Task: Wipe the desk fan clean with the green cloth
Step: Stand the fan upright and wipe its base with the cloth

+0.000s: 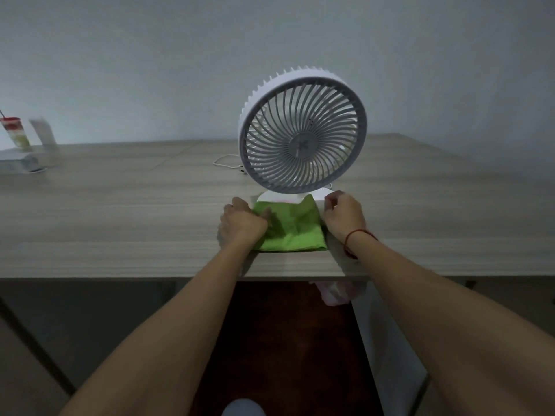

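Observation:
A white desk fan (303, 130) with a round grey grille stands upright on the wooden desk (120, 211), facing me. The green cloth (292, 228) lies flat on the desk in front of the fan, its far edge over the fan's white base (322, 196). My left hand (241, 220) rests on the cloth's left side, fingers curled on the fabric. My right hand (342, 214) is at the cloth's right edge beside the base, fingers curled; whether it pinches the cloth or touches the base is unclear.
A thin white cable (226, 163) trails behind the fan on the left. At the far left stand a red-topped cup (15, 133), a blurred upright card (45, 135) and a white box (18, 162). A pale bag (336, 292) hangs below the desk's front edge.

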Demonstrator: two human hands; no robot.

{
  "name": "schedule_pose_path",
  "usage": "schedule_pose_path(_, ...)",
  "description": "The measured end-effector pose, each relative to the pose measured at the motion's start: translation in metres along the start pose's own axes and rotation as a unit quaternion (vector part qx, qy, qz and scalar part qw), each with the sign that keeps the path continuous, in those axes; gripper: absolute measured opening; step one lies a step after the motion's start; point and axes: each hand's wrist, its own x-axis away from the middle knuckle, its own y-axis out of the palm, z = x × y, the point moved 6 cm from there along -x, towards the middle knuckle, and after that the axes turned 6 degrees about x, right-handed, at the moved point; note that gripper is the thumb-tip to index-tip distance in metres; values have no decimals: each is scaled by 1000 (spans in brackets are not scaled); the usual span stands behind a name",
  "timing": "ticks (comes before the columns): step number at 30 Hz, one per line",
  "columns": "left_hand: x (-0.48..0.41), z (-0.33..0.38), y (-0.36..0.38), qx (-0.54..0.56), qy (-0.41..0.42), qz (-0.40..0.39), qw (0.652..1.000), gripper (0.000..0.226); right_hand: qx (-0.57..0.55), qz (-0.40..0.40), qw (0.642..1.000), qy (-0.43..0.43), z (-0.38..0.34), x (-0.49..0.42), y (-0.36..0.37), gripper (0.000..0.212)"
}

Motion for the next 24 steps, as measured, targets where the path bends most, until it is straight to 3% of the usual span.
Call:
schedule_pose_path(3, 13, 19, 17, -152, 108, -46, 981, 62, 120, -66, 989, -52, 7, -3, 5, 34)
schedule_pose_path(5, 27, 38, 39, -186, 222, -118, 950, 55, 143, -110, 982, -59, 10, -2, 11, 38)
schedule_pose_path(7, 36, 50, 53, -196, 283, -158, 925, 54, 150, -117, 980, -61, 10, -1, 12, 40)
schedule_pose_path(12, 27, 54, 69, -185, 258, -204, 926, 56, 149, -126, 979, -58, 8, 3, 11, 41)
schedule_pose_path(16, 12, 43, 70, -181, 225, -187, 939, 63, 154, -130, 977, -71, 5, 5, 9, 42)
schedule_pose_path(21, -14, 35, 60, -197, 179, -141, 954, 92, 172, -129, 972, -91, 4, 5, 12, 38)
schedule_pose_path(24, -32, 25, 58, -197, 155, -131, 959, 88, 191, -117, 967, -125, 0, 6, 15, 37)
